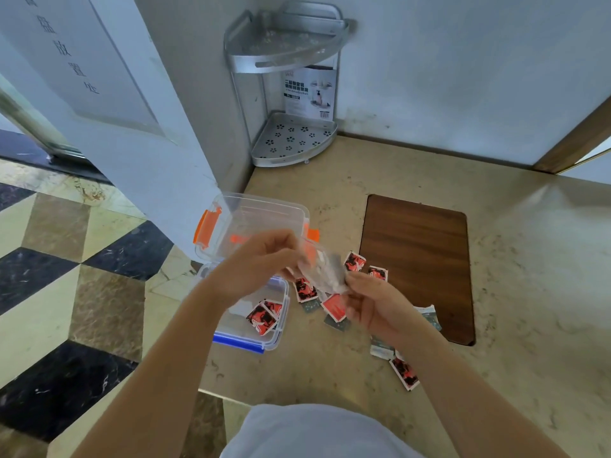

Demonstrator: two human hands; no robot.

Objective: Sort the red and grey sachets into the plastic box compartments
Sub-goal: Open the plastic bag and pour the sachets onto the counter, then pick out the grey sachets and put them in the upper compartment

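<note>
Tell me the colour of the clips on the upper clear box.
Orange clips, clearest on the upper clear box in the head view.

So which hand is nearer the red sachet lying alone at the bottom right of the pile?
Right. The right hand hovers just above and left of that red sachet. The left hand is farther off, up over the plastic box, across the pile.

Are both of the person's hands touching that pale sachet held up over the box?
Touching. The head view shows the left hand and right hand each pinching an end of the blurred pale sachet.
</note>
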